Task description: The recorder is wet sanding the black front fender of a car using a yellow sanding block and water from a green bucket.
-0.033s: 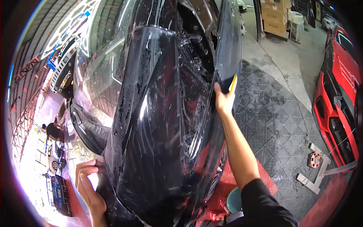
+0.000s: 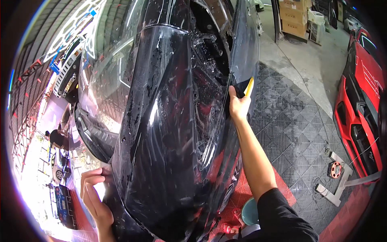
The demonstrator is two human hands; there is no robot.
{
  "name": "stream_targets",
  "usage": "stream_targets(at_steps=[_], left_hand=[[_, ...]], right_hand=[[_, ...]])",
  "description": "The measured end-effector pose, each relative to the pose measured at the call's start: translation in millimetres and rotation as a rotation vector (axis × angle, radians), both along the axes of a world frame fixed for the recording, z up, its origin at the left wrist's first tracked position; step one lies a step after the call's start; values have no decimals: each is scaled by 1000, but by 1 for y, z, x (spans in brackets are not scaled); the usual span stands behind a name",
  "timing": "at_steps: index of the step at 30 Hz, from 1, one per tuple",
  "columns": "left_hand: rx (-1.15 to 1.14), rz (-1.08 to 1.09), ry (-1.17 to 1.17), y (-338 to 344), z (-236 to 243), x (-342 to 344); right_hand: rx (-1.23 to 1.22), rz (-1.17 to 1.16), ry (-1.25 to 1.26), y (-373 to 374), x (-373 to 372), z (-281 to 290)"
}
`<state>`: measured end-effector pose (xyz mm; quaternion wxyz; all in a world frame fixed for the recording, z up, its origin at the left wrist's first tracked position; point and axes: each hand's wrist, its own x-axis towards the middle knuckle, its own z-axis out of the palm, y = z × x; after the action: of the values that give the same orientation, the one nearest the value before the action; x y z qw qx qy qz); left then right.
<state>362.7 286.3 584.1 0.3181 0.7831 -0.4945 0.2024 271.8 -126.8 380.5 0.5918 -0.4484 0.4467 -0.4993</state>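
Observation:
A wet, clear film [image 2: 161, 133] lies over the black car panel, with creases and water drops showing along its right part. At the panel's right side, my right hand [image 2: 240, 105] grips a flat squeegee [image 2: 249, 87] with a yellow edge, close against the dark bodywork. My left hand [image 2: 96, 201] is at the panel's lower left edge, its fingers bent around what looks like the film's margin; the fingertips are partly hidden there.
Below my right arm stand a teal bucket [image 2: 250, 212] and red floor tiles [image 2: 278, 187]. Grey grid tiles [image 2: 286, 121] cover the floor on the right. Farther right are a metal stand [image 2: 334, 193] and a red car [image 2: 358, 105]; cardboard boxes [image 2: 293, 18] are stacked behind.
The squeegee has tilted and shifted slightly upward in my right hand. The line across the top of the panel looks smoother. My left hand stays nearly in place.

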Motion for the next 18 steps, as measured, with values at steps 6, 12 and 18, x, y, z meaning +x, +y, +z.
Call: stream_targets(at_steps=[6,12,18], left_hand=[[13,22,20,14,6,1],[20,1,-6,-4,6,0],[-31,17,65,13,4,4]], right_hand=[[-248,-104,-274,100,24,-34],[-192,-255,-50,34,12,-21],[-174,-91,-154,138,13,-27]])
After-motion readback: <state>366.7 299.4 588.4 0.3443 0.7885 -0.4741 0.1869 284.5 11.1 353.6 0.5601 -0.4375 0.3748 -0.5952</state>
